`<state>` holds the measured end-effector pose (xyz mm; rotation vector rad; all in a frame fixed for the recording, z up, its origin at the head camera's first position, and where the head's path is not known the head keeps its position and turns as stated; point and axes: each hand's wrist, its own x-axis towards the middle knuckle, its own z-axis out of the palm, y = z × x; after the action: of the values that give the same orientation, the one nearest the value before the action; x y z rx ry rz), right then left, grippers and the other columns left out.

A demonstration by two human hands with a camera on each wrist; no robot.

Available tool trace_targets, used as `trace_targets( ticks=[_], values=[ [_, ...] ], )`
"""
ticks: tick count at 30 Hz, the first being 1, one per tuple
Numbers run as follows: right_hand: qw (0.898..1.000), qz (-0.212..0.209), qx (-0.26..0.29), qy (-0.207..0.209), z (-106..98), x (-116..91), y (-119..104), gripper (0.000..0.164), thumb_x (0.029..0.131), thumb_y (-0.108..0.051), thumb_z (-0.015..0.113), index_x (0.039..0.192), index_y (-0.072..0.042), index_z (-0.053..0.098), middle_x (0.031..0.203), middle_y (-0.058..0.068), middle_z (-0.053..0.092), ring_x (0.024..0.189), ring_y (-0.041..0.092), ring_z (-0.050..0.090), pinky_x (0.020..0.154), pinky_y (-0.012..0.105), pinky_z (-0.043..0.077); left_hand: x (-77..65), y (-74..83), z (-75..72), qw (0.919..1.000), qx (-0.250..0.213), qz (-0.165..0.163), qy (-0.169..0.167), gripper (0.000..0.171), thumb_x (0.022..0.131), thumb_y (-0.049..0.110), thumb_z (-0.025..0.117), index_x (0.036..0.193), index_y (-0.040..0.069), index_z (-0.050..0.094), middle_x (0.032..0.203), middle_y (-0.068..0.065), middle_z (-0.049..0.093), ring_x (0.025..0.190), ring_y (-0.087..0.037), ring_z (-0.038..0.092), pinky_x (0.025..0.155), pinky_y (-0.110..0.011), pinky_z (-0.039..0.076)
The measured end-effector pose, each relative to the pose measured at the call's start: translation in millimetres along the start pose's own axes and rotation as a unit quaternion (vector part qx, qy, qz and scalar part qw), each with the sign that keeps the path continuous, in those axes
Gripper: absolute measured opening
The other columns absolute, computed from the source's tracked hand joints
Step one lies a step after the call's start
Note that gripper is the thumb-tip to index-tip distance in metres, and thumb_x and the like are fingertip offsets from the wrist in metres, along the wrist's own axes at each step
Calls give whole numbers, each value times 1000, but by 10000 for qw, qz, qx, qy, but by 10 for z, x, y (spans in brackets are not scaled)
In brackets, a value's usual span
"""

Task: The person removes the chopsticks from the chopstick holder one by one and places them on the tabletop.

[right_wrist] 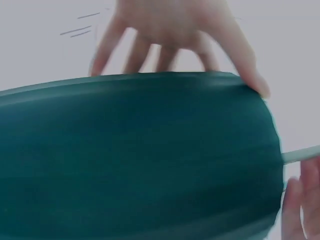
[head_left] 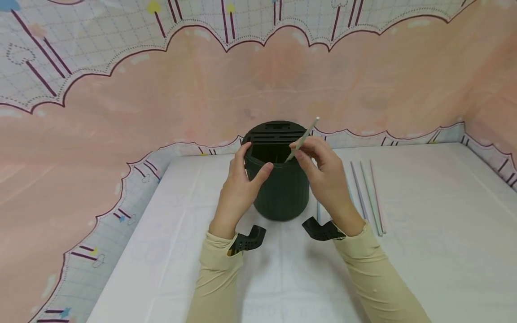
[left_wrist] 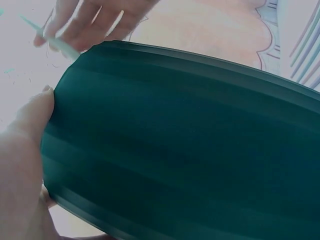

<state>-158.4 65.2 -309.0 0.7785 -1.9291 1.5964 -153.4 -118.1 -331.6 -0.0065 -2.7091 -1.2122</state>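
Note:
A dark green round bin [head_left: 281, 193] with a slotted half cover stands upright on the table. My left hand [head_left: 242, 179] holds its left side, thumb at the front rim and the other fingers spread along the wall, as the right wrist view shows. Over the front right of the opening, my right hand [head_left: 323, 168] pinches a thin pale green straw [head_left: 310, 131] between thumb and fingers. The straw leans to the right, its lower end at the inside of the rim. Bin wall [left_wrist: 190, 135] fills most of the left wrist view.
Right of the bin, several thin straws lie side by side on the white tabletop [head_left: 436, 233], among them a purple straw [head_left: 358, 190], a green straw [head_left: 370, 197] and a pink straw [head_left: 378, 197]. A patterned peach curtain [head_left: 278, 85] hangs behind the table.

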Motion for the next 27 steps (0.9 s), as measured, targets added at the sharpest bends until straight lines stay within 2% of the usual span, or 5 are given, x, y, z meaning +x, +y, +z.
trace_targets(
  ticks=[8,14,18,21,27],
  values=[
    [9822,190,1342,1305,-271,66,-32,17,87,3,52,102,9,58,94,16,59,79,24,56,74,31,46,12,-9,9,9999,-85,-74,-36,72,74,75,39,135,52,9,143,2,22,100,-30,51,74,-50,42],
    [9280,-72,3098,2070,-575,148,105,17,85,8,51,100,15,51,91,23,53,81,29,54,69,34,47,19,-6,12,9999,-99,-79,-34,72,74,75,39,134,52,8,142,2,22,93,-28,52,69,-46,44],
    [9082,-221,3400,2433,-829,174,148,18,84,9,53,99,18,48,87,27,52,76,33,55,66,36,48,29,-6,5,9999,-98,-95,-9,71,74,75,38,134,53,8,142,2,22,89,-27,53,66,-44,44],
    [9116,-92,3132,2661,-1012,166,178,20,83,7,56,98,17,49,87,27,52,77,35,55,68,36,48,20,9,4,9999,-73,-100,-3,71,74,75,38,134,52,8,142,1,23,91,-28,52,68,-44,43],
    [9487,963,1407,2662,-1293,91,325,18,83,-1,59,100,8,60,85,19,59,79,27,56,71,28,47,-1,27,6,10000,-23,-92,-1,72,75,75,38,135,50,8,142,-2,22,97,-30,52,71,-48,43]
  ],
)
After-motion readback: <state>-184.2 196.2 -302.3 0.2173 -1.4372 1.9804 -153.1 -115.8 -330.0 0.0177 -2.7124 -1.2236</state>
